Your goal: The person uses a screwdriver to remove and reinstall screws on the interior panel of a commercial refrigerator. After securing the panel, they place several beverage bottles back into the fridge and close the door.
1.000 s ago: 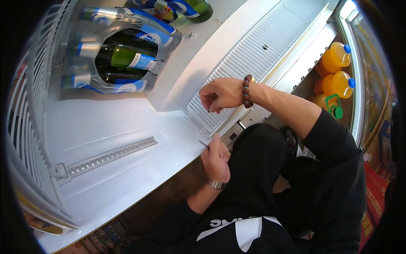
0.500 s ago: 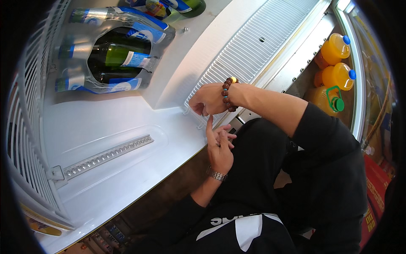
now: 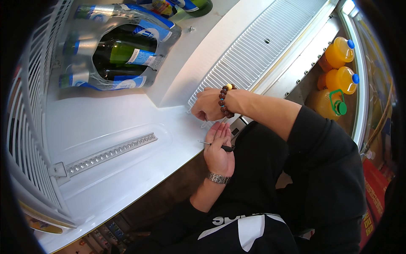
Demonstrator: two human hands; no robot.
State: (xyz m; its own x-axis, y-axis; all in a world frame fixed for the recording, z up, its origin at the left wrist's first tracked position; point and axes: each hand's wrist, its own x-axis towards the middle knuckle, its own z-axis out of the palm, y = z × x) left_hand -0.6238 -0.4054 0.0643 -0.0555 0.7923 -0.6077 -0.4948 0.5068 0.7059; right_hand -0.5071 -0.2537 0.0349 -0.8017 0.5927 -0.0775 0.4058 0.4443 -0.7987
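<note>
My left hand [image 3: 219, 160], wearing a metal watch, is palm up at the front edge of the white cabinet floor. Across its palm lies a small screwdriver [image 3: 227, 148] with a black handle and thin metal shaft, pinned by the thumb; the other fingers stretch toward my right hand. My right hand [image 3: 208, 104], with a brown bead bracelet, is just above, over the near end of a white wire shelf [image 3: 243, 61]. Its fingers curl downward and inward, and whatever they pinch is hidden behind the knuckles.
Plastic-wrapped green bottles [image 3: 122, 51] lie at the upper left. A slotted metal strip [image 3: 112, 154] rests on the white cabinet floor [image 3: 139, 180]. White wire racks [image 3: 38, 169] line the left side. Orange drink bottles [image 3: 340, 80] stand at the right.
My left hand has turned palm up and its pointing finger has dropped away from my right hand. The screwdriver now shows across the palm. My right hand stays at the shelf end.
</note>
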